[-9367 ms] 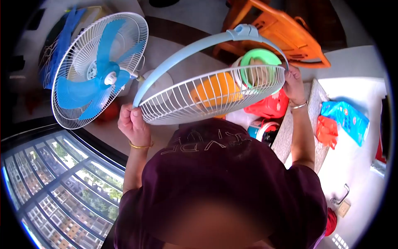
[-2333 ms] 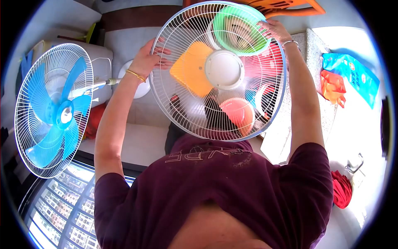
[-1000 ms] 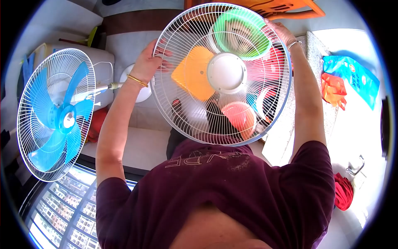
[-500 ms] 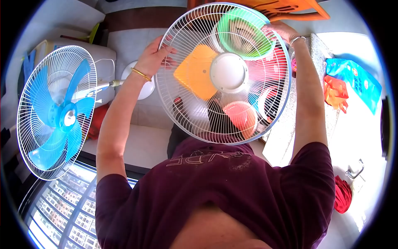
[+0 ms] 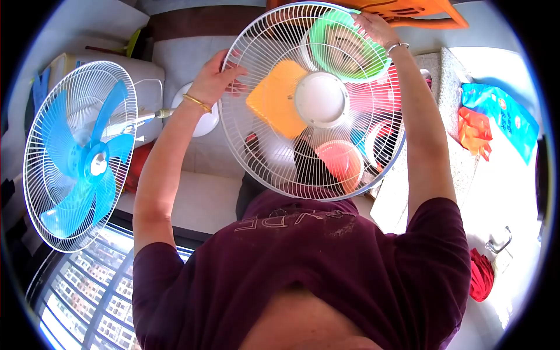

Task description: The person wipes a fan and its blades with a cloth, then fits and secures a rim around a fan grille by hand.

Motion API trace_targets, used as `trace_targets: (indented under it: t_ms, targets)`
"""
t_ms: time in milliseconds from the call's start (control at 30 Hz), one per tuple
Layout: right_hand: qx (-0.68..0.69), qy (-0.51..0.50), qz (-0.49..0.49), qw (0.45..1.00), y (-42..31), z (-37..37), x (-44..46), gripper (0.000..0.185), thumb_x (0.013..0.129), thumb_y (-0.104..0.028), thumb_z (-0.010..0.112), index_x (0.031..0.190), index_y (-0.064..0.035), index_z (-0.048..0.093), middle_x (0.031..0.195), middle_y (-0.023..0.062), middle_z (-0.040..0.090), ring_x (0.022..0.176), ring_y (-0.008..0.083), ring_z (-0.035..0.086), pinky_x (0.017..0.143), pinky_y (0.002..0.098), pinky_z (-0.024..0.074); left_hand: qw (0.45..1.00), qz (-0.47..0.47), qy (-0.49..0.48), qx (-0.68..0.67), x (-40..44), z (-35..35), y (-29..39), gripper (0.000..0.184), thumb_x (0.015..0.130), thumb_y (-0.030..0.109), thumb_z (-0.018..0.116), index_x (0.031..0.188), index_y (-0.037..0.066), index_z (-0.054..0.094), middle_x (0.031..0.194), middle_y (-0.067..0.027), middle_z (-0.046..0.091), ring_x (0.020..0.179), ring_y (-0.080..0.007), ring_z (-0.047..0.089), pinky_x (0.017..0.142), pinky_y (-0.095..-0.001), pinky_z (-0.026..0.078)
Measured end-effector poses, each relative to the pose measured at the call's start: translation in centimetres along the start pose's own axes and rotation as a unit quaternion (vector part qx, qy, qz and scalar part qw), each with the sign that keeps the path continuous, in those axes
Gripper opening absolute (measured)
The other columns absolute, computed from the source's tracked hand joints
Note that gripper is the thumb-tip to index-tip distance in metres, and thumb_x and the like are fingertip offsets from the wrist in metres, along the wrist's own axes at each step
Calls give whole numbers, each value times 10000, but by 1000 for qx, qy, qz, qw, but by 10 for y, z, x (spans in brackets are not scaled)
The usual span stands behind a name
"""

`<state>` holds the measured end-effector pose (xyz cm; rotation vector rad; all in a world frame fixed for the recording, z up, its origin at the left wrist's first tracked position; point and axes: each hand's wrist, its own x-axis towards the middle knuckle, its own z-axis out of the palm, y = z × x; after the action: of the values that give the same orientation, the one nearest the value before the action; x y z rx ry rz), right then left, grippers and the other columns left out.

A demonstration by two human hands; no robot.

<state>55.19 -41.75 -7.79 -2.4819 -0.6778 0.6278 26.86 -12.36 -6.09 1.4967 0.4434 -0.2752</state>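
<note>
A round white wire fan guard (image 5: 322, 100) with a pale disc at its centre is held up in front of my body. My left hand (image 5: 219, 83) grips its left edge, the thumb in front and the fingers seen through the wires. At the upper right, my right hand (image 5: 376, 30) is on the rim, its fingers bent over the edge. Apart from both hands, at the left, stands a fan (image 5: 97, 165) with blue blades and a rear guard behind them; no front guard covers the blades.
Through the guard show a green basin (image 5: 350, 73), an orange-yellow stool (image 5: 274, 99) and a pink-orange container (image 5: 341, 166). An orange chair (image 5: 429, 14) stands at the top. Blue and orange bags (image 5: 504, 114) lie on the right, near a tap (image 5: 500, 240) and red cloth (image 5: 482, 275). A barred window (image 5: 99, 286) is lower left.
My right hand has slid along the rim, up and to the left, toward the top of the guard. My left hand keeps its hold at the left edge.
</note>
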Motion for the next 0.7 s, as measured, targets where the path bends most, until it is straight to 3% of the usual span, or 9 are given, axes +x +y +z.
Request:
trace_targets:
  t_ms: [133, 167, 267, 400, 533, 600, 700]
  targets:
    - [16, 12, -54, 998, 21, 13, 10, 563, 856, -543, 393, 1032, -39, 571, 904, 81, 617, 758, 164, 587, 662, 287, 485, 999, -43, 2, -10, -2, -4, 10, 366, 891, 221, 485, 1224, 90, 410, 938, -90, 607, 654, -187, 635, 547, -252, 497]
    - [-7, 28, -28, 999, 20, 15, 12, 516, 865, -509, 400, 967, -44, 597, 867, 113, 619, 761, 200, 598, 732, 313, 466, 999, -48, 10, -22, -2, -5, 11, 355, 893, 249, 480, 1206, 88, 435, 930, -88, 609, 648, -187, 636, 547, -249, 496]
    - [-51, 18, -36, 998, 24, 12, 20, 542, 864, -526, 395, 984, -30, 577, 880, 98, 624, 784, 163, 596, 698, 272, 483, 998, -50, 37, -27, 1, -5, 6, 337, 891, 264, 484, 1171, 77, 480, 915, -86, 615, 645, -185, 636, 549, -242, 492]
    - [-79, 51, -62, 994, -5, 15, 1, 555, 855, -551, 394, 920, -40, 601, 744, 94, 612, 618, 160, 548, 634, 295, 458, 993, 9, 106, 46, 15, -9, -14, 302, 875, 205, 501, 1131, 45, 524, 896, -90, 623, 655, -172, 632, 562, -230, 488]
    - [-59, 67, -43, 995, -2, 25, 0, 551, 852, -557, 395, 905, -53, 609, 696, 89, 599, 553, 161, 510, 611, 297, 444, 995, -18, 98, 3, 16, -11, -11, 296, 857, 158, 506, 1123, 31, 534, 893, -87, 627, 664, -162, 627, 581, -232, 486]
    - [-72, 14, 1, 997, -10, 23, -6, 524, 868, -512, 366, 945, -47, 595, 804, 114, 623, 757, 221, 604, 771, 335, 442, 994, -20, 100, 24, 18, -12, -8, 265, 842, 146, 515, 1078, 33, 559, 894, -85, 628, 671, -161, 625, 585, -237, 486]
    - [-82, 12, 16, 996, -12, 23, -8, 499, 872, -493, 370, 955, -57, 598, 811, 112, 626, 760, 222, 605, 758, 321, 447, 996, -51, 57, 45, 29, -18, -2, 297, 827, 153, 533, 1100, 36, 539, 901, -81, 627, 687, -163, 625, 592, -243, 492]
